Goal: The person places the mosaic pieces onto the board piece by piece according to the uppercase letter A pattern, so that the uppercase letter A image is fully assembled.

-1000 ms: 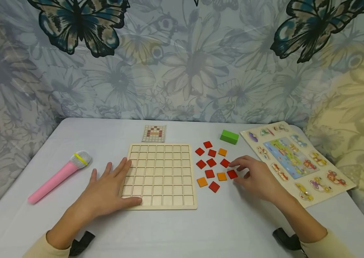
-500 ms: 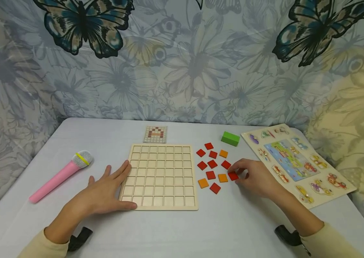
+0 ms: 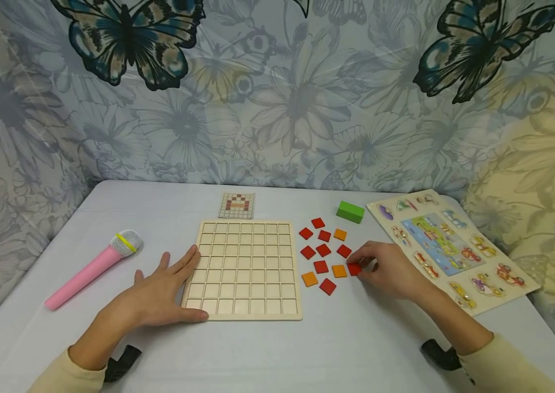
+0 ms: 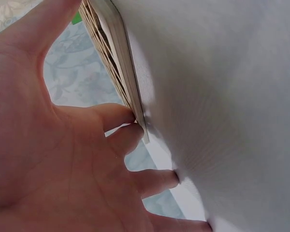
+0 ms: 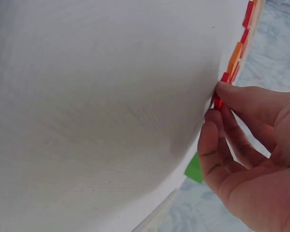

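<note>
My left hand (image 3: 156,295) lies with spread, straight fingers on the left edge of a wooden grid board (image 3: 248,267); thumb and some fingertips touch its rim, while in the left wrist view (image 4: 63,159) other fingertips rest on the cloth. At the right, my right hand (image 3: 390,270) pinches a red square tile (image 3: 353,269) between thumb and fingers, at table level. The right wrist view shows the same red tile (image 5: 217,101) partly hidden by the fingertips. Several more red tiles (image 3: 321,266) and a few orange tiles (image 3: 309,279) lie loose between board and hand.
A small pattern card (image 3: 237,206) lies behind the board. At the back right are a green block (image 3: 350,212) and a picture puzzle board (image 3: 454,248). A pink toy microphone (image 3: 93,270) lies left of my left hand, on the white tablecloth (image 3: 257,355).
My right hand has moved slightly toward the nearest red tile and closed its thumb and fingers on it. The left thumb has slid a little left along the board's near edge.
</note>
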The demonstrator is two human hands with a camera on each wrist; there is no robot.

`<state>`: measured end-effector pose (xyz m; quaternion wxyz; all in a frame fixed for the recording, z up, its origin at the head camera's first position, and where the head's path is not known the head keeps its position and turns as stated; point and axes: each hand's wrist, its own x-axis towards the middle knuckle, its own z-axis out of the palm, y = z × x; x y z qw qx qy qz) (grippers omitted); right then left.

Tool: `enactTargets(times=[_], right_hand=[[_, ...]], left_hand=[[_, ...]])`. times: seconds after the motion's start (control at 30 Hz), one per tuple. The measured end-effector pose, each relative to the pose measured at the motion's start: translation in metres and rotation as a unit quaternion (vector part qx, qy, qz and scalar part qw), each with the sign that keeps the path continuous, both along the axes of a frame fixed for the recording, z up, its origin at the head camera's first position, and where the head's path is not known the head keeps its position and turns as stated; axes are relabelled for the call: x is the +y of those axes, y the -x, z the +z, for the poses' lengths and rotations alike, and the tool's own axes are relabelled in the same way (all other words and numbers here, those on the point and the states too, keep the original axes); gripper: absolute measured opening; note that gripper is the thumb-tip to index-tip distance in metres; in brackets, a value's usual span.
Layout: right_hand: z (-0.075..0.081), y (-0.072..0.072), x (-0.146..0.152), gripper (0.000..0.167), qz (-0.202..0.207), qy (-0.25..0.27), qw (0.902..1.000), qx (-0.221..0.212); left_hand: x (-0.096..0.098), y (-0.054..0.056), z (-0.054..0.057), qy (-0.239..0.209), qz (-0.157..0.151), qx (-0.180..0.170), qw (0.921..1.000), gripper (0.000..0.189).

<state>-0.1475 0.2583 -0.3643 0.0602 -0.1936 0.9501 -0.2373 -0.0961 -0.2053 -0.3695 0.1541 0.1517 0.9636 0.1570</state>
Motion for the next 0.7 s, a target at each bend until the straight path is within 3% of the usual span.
enactTargets(times=[0.3, 0.7], right_hand=[[0.003, 0.007, -0.003, 0.024, -0.005, 0.027, 0.9994, -0.021], [0.012, 0.018, -0.023, 0.025, -0.049, 0.073, 0.9946, -0.055]], left_hand=[[0.000, 0.001, 0.000, 0.003, 0.004, -0.003, 1.0000, 0.127], [0.001, 0.001, 0.001, 0.000, 0.008, -0.009, 0.9999, 0.127]])
